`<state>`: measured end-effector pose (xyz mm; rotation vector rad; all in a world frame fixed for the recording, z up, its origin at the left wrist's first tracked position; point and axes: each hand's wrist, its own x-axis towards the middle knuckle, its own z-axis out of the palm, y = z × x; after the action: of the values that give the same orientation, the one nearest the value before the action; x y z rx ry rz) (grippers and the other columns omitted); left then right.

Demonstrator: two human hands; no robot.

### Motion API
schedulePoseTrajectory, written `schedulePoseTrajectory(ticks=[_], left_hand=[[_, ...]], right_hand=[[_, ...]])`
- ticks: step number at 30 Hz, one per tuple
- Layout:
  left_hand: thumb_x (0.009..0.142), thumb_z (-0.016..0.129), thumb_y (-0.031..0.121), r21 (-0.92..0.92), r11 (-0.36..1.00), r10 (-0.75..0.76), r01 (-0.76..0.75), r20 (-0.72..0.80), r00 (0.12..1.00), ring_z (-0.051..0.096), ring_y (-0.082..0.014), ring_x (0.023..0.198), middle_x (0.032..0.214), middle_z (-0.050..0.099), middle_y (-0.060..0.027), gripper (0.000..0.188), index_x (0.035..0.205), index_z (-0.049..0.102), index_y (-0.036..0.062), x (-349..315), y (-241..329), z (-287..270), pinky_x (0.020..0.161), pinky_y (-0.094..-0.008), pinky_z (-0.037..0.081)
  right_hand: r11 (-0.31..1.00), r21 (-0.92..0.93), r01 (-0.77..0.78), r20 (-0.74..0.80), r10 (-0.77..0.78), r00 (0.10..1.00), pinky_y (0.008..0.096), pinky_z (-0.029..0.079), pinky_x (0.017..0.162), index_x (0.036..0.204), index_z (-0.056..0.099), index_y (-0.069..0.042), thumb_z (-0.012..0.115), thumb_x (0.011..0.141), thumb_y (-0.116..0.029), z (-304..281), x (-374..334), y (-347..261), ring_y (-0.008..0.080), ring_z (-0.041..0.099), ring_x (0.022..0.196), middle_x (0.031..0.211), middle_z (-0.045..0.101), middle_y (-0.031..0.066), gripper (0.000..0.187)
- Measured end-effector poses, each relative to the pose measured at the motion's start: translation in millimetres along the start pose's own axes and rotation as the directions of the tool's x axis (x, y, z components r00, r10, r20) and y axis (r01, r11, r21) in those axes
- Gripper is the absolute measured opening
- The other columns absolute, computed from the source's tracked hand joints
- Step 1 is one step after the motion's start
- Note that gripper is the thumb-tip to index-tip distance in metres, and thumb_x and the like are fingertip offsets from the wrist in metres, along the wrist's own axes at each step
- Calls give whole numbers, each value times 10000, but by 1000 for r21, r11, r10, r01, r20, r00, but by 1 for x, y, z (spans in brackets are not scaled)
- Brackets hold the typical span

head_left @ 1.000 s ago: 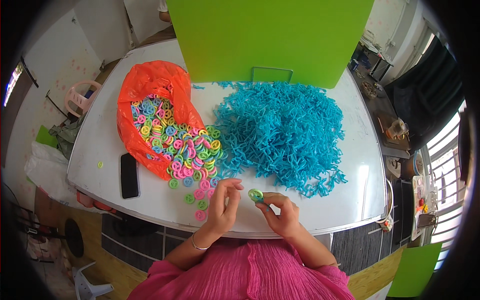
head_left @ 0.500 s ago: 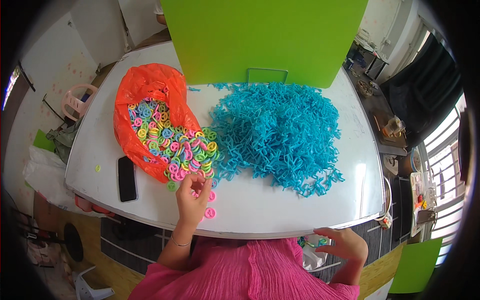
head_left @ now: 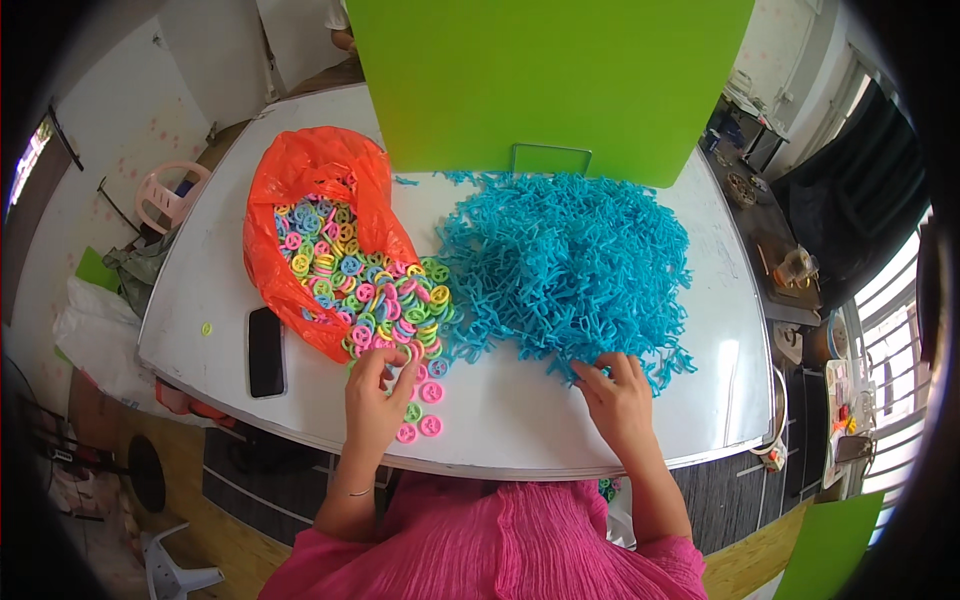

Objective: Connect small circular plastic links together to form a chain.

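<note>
With left fingers (head_left: 376,364) curled at spoked plastic rings (head_left: 362,291), right fingers (head_left: 622,372) at spindly blue pieces (head_left: 570,270); cannot tell whether gripping, with tips obscured.

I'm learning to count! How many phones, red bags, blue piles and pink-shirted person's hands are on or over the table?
Phone: 1
Red bag: 1
Blue pile: 1
Left hand and right hand: 2
Total: 5

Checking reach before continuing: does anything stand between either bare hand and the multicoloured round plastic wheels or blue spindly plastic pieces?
Nothing visible does. The left hand is at the wheels, the right hand at the blue pieces; the open red plastic bag lies farther back.
</note>
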<state>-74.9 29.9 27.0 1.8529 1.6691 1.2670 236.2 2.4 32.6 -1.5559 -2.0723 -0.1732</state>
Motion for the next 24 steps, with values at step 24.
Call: schedulePoseTrajectory(ticks=[24], left_hand=[[788, 762, 95, -319, 920, -128, 227, 302, 945, 638, -144, 744, 886, 666, -83, 241, 951, 605, 12, -31, 16, 46, 640, -279, 520]], right_hand=[[224, 788, -573, 536, 209, 818, 260, 513, 659, 1089, 563, -7, 604, 931, -92, 39, 3, -45, 139, 627, 712, 870, 639, 69, 184]])
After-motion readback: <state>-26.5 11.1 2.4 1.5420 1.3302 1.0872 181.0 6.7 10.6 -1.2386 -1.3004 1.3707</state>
